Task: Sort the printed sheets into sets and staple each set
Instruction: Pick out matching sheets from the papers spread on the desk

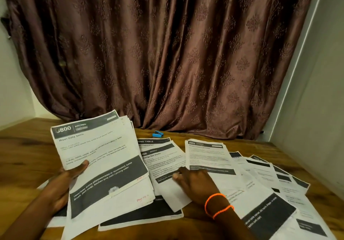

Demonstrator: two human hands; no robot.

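Note:
My left hand (63, 182) grips a stack of printed sheets (100, 154), raised and tilted above the table, thumb on the top page headed "6800 Kitchen". My right hand (193, 182), with an orange band at the wrist, rests palm down on a sheet (163, 163) lying on the table, fingers bent at its edge. More printed sheets (206, 154) with dark header bars are spread over the table to the right and under the held stack. A small blue stapler (158, 134) lies beyond the sheets near the curtain.
The wooden table (26, 150) shows bare at the left. A brown patterned curtain (167, 53) hangs behind it. A white wall (316, 109) closes off the right side, close to the fanned sheets.

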